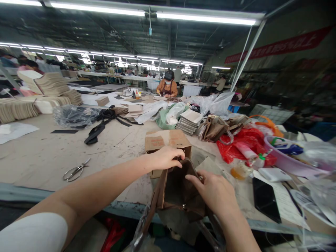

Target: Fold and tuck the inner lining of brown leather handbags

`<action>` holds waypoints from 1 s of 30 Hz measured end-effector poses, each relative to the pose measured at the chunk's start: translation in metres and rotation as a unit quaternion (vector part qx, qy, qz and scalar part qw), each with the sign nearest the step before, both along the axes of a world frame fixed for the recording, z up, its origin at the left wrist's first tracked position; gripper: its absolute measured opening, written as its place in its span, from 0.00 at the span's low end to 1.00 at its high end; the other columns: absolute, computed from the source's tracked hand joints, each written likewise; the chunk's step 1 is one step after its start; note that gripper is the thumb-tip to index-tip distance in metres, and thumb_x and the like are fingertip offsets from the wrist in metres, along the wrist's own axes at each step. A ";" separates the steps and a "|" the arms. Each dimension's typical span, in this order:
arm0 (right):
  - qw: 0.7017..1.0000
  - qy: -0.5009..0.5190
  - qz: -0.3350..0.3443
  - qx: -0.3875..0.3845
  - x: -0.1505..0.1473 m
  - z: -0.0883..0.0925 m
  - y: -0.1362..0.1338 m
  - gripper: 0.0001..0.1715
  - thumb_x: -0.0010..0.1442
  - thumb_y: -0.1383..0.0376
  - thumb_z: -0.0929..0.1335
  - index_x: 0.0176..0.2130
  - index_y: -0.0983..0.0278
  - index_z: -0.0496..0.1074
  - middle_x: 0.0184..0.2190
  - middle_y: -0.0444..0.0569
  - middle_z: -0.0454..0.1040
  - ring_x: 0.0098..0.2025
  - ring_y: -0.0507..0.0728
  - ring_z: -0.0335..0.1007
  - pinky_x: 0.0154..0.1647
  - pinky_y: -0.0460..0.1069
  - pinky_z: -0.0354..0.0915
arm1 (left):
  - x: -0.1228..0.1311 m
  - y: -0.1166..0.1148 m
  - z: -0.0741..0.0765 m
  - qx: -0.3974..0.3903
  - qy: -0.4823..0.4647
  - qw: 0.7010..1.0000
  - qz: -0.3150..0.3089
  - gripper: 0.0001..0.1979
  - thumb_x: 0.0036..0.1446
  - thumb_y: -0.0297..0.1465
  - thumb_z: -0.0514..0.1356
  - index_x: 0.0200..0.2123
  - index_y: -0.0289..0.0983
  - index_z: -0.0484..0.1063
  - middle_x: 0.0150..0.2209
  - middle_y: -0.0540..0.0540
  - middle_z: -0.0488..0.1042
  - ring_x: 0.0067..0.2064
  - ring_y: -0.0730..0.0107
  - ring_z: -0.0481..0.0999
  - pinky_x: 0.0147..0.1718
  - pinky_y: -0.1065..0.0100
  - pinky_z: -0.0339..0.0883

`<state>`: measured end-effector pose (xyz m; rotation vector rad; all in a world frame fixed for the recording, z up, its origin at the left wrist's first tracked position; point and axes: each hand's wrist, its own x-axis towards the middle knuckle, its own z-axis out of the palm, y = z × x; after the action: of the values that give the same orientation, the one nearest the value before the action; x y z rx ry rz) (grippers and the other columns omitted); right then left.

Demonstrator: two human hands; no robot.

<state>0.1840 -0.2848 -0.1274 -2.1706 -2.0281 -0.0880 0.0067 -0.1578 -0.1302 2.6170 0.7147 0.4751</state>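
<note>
A brown handbag (175,189) with its mouth open toward me sits at the table's front edge, its straps hanging toward my lap. Clear plastic wrap covers part of the straps. My left hand (170,158) pinches the far rim of the bag, thumb and fingers curled over the edge. On the right side, my right hand (216,189) grips the bag's wall, with the thumb at the inside and the other fingers mostly hidden behind the panel. A small metal fitting (184,206) shows on the near rim. Just beyond the bag stands an open cardboard box (168,138).
Metal scissors (75,172) lie to the left, with black straps (98,126) farther back. Rightward are a red plastic bag (244,140), a glue bottle (240,171), a phone (265,199) and a lilac basin (288,162). A co-worker (167,85) sits across the table.
</note>
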 end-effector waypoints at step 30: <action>0.999 0.027 0.035 -0.024 0.017 -0.004 0.051 0.22 0.63 0.55 0.59 0.24 0.59 0.72 0.25 0.45 0.77 0.29 0.54 0.71 0.26 0.47 0.50 | 0.029 -0.003 -0.014 0.092 -0.001 0.990 0.102 0.08 0.54 0.34 0.57 0.27 0.37 0.70 0.27 0.49 0.74 0.29 0.69 0.73 0.28 0.71 0.60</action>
<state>0.2011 -0.2335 -0.1317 -2.1024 -2.0955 0.0290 0.0357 -0.1610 -0.1438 2.7247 0.9878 0.6305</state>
